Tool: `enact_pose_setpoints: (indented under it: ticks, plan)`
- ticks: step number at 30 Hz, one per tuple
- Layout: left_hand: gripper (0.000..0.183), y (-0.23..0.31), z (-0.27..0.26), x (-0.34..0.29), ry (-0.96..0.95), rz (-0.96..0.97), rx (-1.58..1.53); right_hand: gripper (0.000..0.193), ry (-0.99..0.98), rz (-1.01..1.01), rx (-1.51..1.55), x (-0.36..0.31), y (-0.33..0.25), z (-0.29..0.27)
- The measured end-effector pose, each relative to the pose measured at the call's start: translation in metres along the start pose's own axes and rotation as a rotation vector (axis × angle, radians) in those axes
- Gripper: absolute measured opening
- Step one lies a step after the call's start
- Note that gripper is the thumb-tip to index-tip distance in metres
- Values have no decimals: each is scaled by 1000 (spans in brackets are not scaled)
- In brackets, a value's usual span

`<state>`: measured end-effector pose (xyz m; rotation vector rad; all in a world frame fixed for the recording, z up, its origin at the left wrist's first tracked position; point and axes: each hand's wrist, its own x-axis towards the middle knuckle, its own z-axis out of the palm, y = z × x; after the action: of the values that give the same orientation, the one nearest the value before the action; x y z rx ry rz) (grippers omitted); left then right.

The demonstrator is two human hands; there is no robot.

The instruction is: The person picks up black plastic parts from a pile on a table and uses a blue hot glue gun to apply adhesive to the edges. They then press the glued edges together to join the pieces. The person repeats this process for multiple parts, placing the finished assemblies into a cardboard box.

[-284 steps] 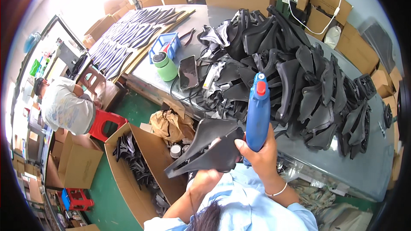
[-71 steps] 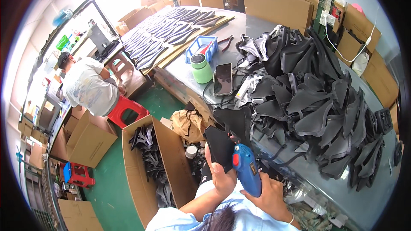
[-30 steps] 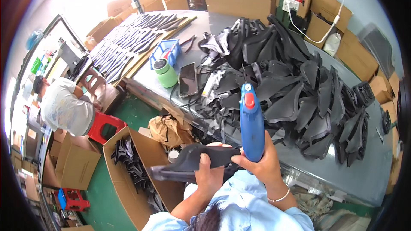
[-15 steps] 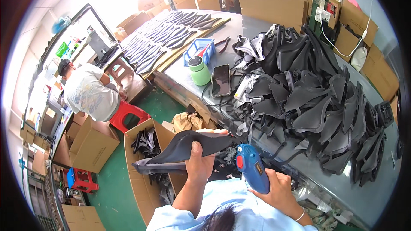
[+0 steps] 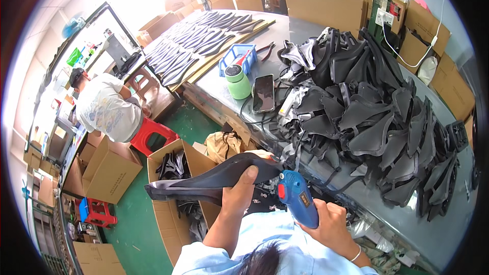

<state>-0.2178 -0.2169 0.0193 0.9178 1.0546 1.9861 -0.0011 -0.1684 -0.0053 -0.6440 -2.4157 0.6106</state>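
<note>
My left hand (image 5: 239, 187) grips a long, curved dark-grey moulded piece (image 5: 209, 182), thumb on top and fingers behind it. A folded lower flap shows along its left end. My right hand (image 5: 330, 224) is wrapped round a blue handheld power tool (image 5: 299, 202) with a red button and a small dark display. The tool's front end sits right beside the right tip of the piece; whether they touch I cannot tell. On the table to the right lies a large heap of similar black pieces (image 5: 367, 117).
Below left stands an open cardboard box (image 5: 170, 234) with dark pieces inside. The grey table (image 5: 351, 193) carries a green jar (image 5: 237, 82), a phone (image 5: 263, 94), a blue basket (image 5: 238, 61) and pliers (image 5: 266, 51). A co-worker (image 5: 109, 107) sits on a red stool at left.
The moulded piece has shifted left and tilted a little in my left hand, and its right tip is now closer to the tool. The tool has moved slightly left.
</note>
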Motion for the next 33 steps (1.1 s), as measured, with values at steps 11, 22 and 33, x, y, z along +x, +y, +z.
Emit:
enact_pose_setpoints:
  ticks: [11, 22, 33]
  plan:
    - [30, -2, 0, 0, 39, 61, -89, 54, 2, 17, 74, 0, -2, 3]
    - [28, -10, 8, -11, 147, -33, -138, 59, -60, 128, 224, 3, -14, 1]
    - [24, 28, -16, 16, -260, -164, 426, 54, -73, 32, 62, 1, -8, -1]
